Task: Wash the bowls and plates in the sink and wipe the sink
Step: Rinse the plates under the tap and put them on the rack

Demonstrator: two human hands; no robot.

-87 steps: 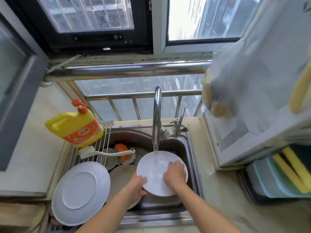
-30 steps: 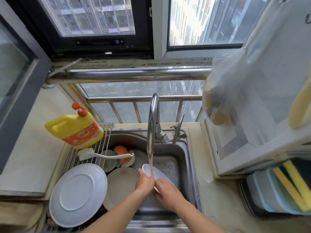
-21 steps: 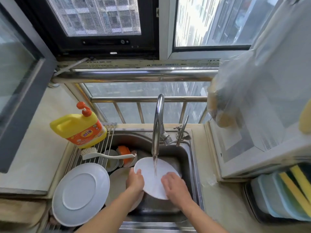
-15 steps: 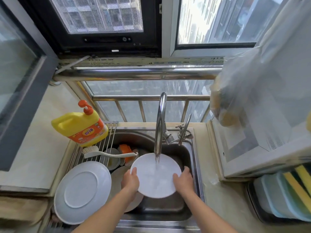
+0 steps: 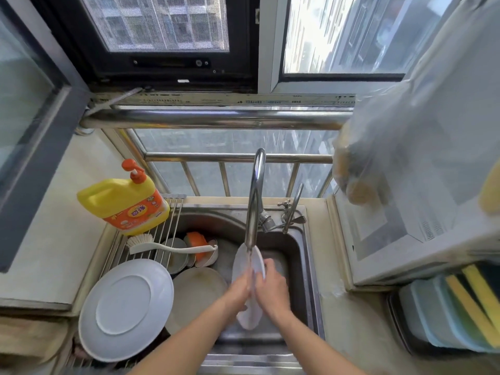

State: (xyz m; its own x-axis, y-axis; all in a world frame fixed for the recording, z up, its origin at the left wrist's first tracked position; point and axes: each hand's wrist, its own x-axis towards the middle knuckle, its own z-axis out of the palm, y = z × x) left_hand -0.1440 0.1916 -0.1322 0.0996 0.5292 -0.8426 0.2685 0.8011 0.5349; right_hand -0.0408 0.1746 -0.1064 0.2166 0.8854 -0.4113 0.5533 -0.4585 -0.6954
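Observation:
A white plate (image 5: 240, 263) stands on edge under the running tap (image 5: 254, 201), inside the steel sink (image 5: 303, 255). My left hand (image 5: 238, 290) lies against its left face and my right hand (image 5: 272, 288) against its right face, fingers over the rim. Water falls on the plate's top edge. A beige plate (image 5: 198, 290) lies in the sink to the left. Behind it are an orange bowl (image 5: 198, 239) and a grey bowl (image 5: 176, 253). A large white plate (image 5: 125, 309) rests upside down on the roll-up rack (image 5: 167, 220).
A yellow detergent bottle (image 5: 121, 204) and a white dish brush (image 5: 167, 246) sit on the rack. A white appliance (image 5: 405, 212) under a plastic cover stands at the right. Stacked containers with sponges (image 5: 454, 312) are at the right front. A steel railing (image 5: 216, 120) runs behind the tap.
The plate was held flat, face up under the water. It has turned onto its edge, and both hands have closed in on its two faces.

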